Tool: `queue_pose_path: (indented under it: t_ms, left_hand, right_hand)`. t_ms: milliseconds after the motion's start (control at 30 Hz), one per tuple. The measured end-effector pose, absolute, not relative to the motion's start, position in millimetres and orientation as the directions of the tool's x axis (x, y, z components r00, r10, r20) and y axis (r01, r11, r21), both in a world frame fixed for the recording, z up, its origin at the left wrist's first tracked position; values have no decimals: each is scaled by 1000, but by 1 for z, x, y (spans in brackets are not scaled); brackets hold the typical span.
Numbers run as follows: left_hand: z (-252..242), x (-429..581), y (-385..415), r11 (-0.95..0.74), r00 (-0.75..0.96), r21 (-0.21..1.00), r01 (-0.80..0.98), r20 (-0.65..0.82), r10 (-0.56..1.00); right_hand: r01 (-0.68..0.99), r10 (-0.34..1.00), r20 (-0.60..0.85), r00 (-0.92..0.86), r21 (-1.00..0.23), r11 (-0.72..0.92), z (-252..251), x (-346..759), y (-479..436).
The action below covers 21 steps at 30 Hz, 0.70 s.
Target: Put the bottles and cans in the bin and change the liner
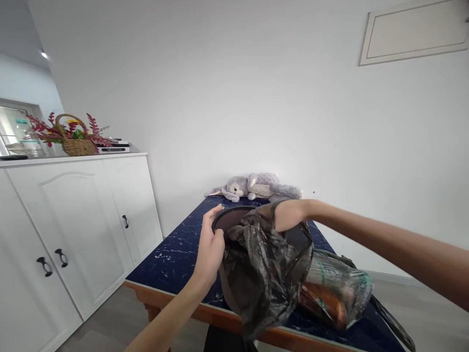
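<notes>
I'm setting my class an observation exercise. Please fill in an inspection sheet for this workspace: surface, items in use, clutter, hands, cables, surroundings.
Surface: dark blue marbled tabletop.
Items in use: crumpled black bag draped over a round-rimmed dark bin.
Clutter: filled see-through bag right of the bin; plush rabbit lying at the far end.
Hands: left hand holds the bin's rim; right hand is partly inside the black bag, fingers hidden.
Cables: none identifiable; dark strip at right, unclear.
Surroundings: white cabinet with flower basket; white wall.
</notes>
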<state>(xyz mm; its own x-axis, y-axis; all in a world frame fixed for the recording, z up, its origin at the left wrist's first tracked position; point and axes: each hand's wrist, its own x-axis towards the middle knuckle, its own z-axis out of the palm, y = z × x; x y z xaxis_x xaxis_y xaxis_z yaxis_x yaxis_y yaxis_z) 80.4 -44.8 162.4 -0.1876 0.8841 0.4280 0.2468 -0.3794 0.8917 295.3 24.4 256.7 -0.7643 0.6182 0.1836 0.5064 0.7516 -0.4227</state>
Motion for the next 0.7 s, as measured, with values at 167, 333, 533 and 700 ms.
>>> queue_pose_path:
  t_ms: [167,333,533,700]
  left_hand:
    - [180,70,-35,-560,-189,719,413,669,719]
    - [228,78,-78,-916,386,-26,400,912,142]
    - [244,71,-72,-865,774,-273,421,605,186]
    - [219,31,-33,-706,558,-81,703,678,478]
  right_hand:
    - [355,625,100,-774,-750,559,271,317,14]
    - [269,745,180,-642,-857,439,257,303,16]
    - [449,853,254,-455,-762,466,248,280,52]
    - [516,896,249,-367,-747,419,229,283,92]
